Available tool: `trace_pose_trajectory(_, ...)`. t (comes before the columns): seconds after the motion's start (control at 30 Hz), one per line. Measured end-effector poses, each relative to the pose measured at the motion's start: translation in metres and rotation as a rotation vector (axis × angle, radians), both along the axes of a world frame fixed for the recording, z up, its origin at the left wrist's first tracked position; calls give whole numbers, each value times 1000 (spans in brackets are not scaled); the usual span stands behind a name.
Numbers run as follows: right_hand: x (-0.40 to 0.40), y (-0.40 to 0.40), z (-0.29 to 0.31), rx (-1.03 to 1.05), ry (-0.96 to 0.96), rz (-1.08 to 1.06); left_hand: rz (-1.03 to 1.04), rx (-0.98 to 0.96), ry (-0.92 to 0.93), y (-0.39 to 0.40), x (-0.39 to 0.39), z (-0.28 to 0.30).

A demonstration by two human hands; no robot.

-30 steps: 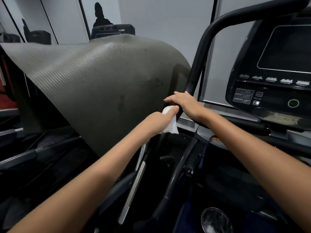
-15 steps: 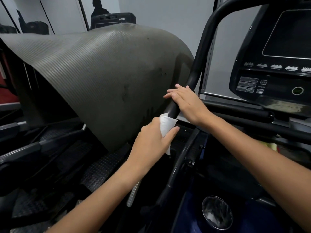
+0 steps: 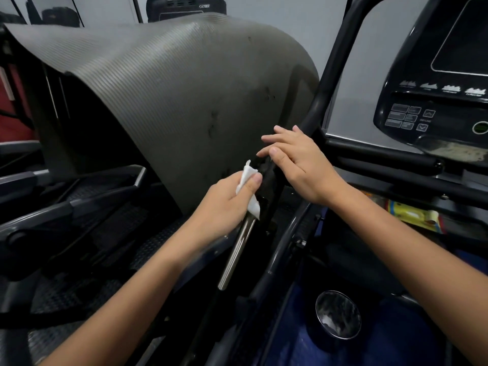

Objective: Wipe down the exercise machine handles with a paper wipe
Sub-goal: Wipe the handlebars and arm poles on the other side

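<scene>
Ribbed grey mat point(image 3: 169, 96): draped over neighbouring equipment, left. Console point(image 3: 438, 83): right, dark screen. Black handle bar point(image 3: 327, 75): curves down to centre. Right hand point(image 3: 298, 159): fingers extended, released, at the bar. Left hand point(image 3: 227, 204): fingers clenched around paper wipe point(image 3: 248, 178), pressed against the bar's lower section, above a chrome tube point(image 3: 237, 252).

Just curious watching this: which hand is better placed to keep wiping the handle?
The left hand: it grips the paper wipe against the black handle. The right hand holds nothing.
</scene>
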State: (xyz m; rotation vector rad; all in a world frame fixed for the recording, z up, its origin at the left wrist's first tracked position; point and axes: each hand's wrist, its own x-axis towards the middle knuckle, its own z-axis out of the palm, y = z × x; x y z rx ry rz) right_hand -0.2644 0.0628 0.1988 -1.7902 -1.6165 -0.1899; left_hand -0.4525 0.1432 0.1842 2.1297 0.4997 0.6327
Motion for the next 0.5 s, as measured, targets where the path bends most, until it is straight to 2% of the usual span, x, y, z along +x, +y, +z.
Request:
trace_pose_trajectory(0.2, -14, -6, -1, 7, 11, -17, -40, -85, 82, 6, -21, -6)
trace_pose_trajectory(0.33, -19, -6, -2, -21, -1, -38, -40, -130, 129, -22, -2, -24)
trace_pose_trajectory(0.5, -22, -7, -1, -43, -19, -57, 146, -165, -71, -40, 14, -46)
